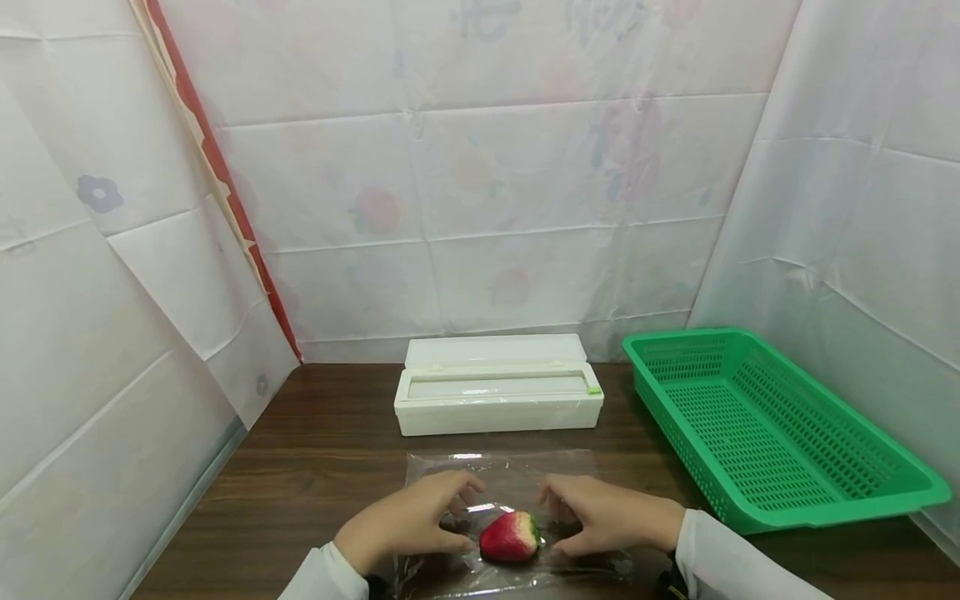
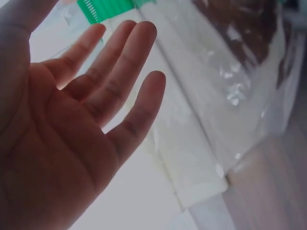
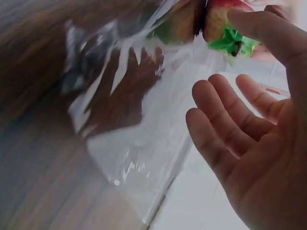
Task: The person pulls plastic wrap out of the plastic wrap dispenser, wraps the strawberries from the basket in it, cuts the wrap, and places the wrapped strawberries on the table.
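Note:
A red strawberry (image 1: 508, 537), pale toward its green leafy cap, lies on a sheet of clear plastic film (image 1: 525, 472) spread over the table. To its left is my left hand (image 1: 416, 512), palm turned inward and fingers loosely bent. My right hand (image 1: 611, 510) mirrors it on the other side, near the leafy end. Neither hand grips anything. In the left wrist view the fingers of the left hand (image 2: 81, 110) are spread and bare. The strawberry's cap (image 3: 232, 43) shows close to the thumb of the right hand (image 3: 254, 129) in the right wrist view.
Beyond the film stands a long white box (image 1: 498, 417) with its lid (image 1: 495, 350) raised at the back. A green slotted basket (image 1: 690, 450) sits at the right on the dark wooden table (image 1: 300, 475). Pale printed sheets (image 1: 487, 183) line the back and sides.

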Demonstrator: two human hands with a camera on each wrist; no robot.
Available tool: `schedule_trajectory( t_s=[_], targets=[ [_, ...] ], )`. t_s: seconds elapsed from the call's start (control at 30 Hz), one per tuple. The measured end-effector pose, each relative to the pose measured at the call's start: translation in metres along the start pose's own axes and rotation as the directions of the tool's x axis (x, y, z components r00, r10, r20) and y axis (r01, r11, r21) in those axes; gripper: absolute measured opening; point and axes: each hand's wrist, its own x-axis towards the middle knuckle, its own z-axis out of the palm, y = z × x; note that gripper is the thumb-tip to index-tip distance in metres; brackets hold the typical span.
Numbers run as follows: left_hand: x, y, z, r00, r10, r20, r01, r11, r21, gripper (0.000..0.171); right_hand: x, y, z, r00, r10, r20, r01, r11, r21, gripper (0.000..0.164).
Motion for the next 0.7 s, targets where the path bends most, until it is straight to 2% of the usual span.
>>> schedule_trajectory(
  t_s=[0.07, 0.17, 0.33, 0.47, 0.57, 0.7],
  targets=[
    [-0.004, 0.0, -0.003, 1.0, -0.01, -0.014, 0.011, 1.0, 0.013, 0.058, -0.004, 0.001, -0.002, 1.0, 0.03, -0.004, -0.03, 0.999, -0.011, 0.043],
    [-0.009, 0.0, -0.004, 1.0, -0.012, -0.009, 0.012, 1.0, 0.019, 0.048, -0.009, 0.001, -0.002, 0.999, 0.04, 0.0, -0.04, 0.998, -0.046, 0.037],
    [-0.014, 0.003, 0.002, 0.997, -0.015, 0.08, 0.018, 0.999, -0.03, 0.028, -0.014, 0.001, -0.001, 0.998, -0.028, 0.053, 0.033, 0.995, -0.097, 0.028],
    [-0.014, 0.005, 0.009, 0.989, -0.05, 0.141, 0.049, 0.999, 0.008, 0.025, -0.015, 0.002, 0.0, 0.994, -0.055, 0.089, 0.064, 0.994, -0.094, 0.024],
    [-0.012, 0.004, 0.014, 0.986, -0.059, 0.155, 0.051, 0.997, 0.054, 0.026, -0.013, 0.004, 0.002, 0.994, -0.047, 0.102, 0.057, 0.993, -0.105, 0.023],
    [-0.011, 0.002, 0.017, 0.986, -0.047, 0.162, 0.04, 0.998, 0.049, 0.024, -0.013, 0.006, 0.004, 0.993, -0.056, 0.102, 0.069, 0.989, -0.133, 0.018]
  ],
)
